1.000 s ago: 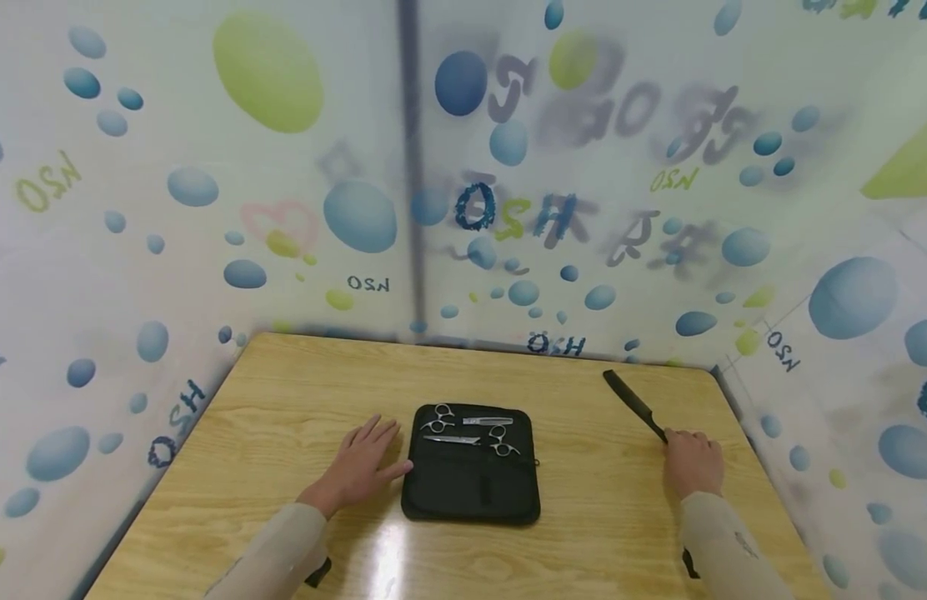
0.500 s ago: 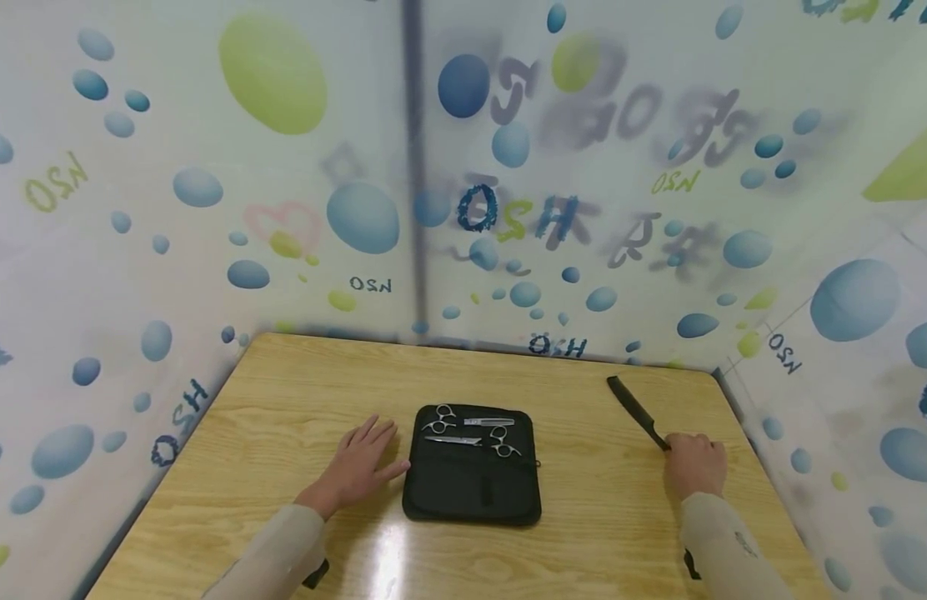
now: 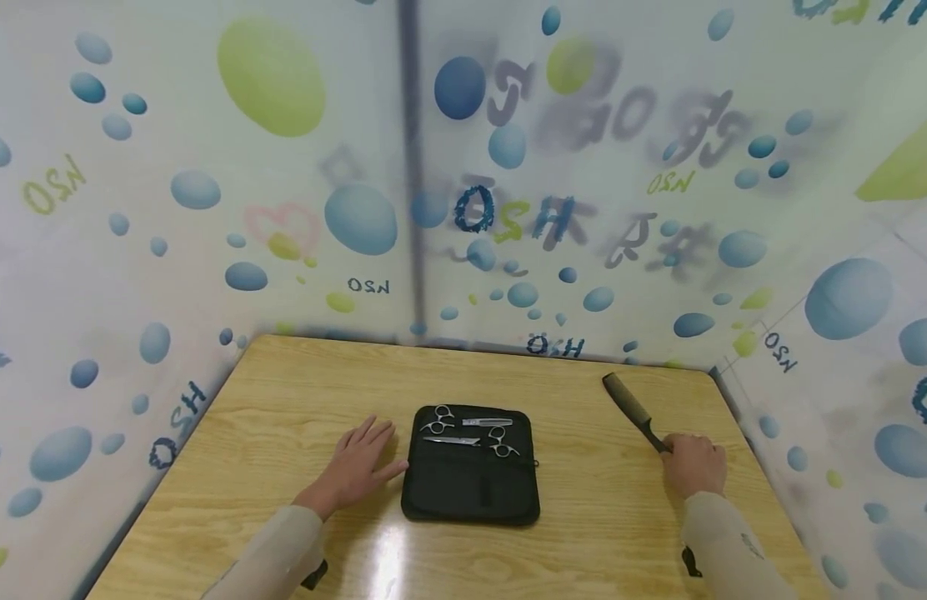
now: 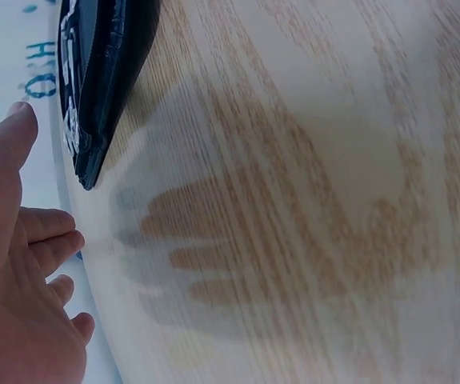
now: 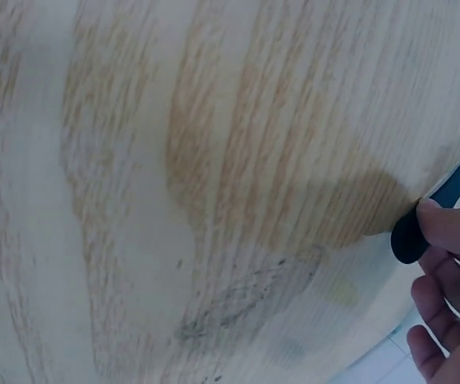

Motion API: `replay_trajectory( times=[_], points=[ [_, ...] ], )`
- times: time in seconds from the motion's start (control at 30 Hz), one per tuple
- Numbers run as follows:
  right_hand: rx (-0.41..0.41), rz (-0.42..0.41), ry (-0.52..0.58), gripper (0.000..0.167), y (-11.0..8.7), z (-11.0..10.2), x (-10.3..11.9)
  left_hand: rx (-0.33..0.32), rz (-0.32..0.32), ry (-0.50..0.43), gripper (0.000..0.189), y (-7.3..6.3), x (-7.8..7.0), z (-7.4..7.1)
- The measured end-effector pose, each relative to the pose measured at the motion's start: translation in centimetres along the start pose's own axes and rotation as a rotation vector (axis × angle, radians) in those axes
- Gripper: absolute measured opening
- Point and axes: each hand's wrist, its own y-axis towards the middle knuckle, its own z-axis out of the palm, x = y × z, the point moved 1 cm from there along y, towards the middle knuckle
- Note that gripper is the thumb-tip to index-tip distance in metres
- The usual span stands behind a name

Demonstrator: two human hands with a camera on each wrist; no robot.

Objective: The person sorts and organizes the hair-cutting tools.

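In the head view my right hand (image 3: 694, 465) grips the handle of a dark comb (image 3: 630, 402) above the right side of the table; the comb's head points away and to the left. The right wrist view has the rounded handle end (image 5: 407, 240) pinched between thumb and fingers (image 5: 442, 308). At the middle of the table lies an open black case (image 3: 471, 487) holding two pairs of silver scissors (image 3: 452, 440), one with a toothed blade. My left hand (image 3: 354, 467) is spread, palm down, beside the case, its thumb tip right at the case's left edge.
A wood-grain table (image 3: 283, 400) carries everything. Walls (image 3: 621, 208) covered in blue and green bubble prints and lettering stand behind it and at both sides. Light reflects off the table near the front.
The comb has turned about its handle, so its toothed face now shows broadly where before it looked narrow and dark. The left hand and the case have stayed in place.
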Motion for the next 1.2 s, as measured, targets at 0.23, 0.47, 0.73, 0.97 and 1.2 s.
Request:
replay_trajectory(
  times=[0.23,0.47,0.73,0.97,1.2],
  points=[
    [0.040,0.022,0.026,0.018,-0.2,-0.6,0.6,-0.026,0.009,0.002,0.069,-0.1,0.0,0.0],
    [0.004,0.002,0.060,0.018,-0.1,-0.5,1.5,-0.056,0.039,-0.008,0.063,-0.1,-0.2,0.0],
    [-0.024,-0.054,0.084,0.022,0.6,-0.1,4.3,-0.117,0.070,0.015,0.057,0.3,-0.2,0.1],
    [-0.054,-0.139,0.102,0.018,0.8,-0.6,7.8,-0.254,0.135,0.035,0.051,0.5,-0.5,0.1],
    [-0.079,-0.217,0.087,0.015,0.6,-0.8,11.0,-0.313,0.181,0.044,0.047,0.7,-1.0,0.1]
  ],
)
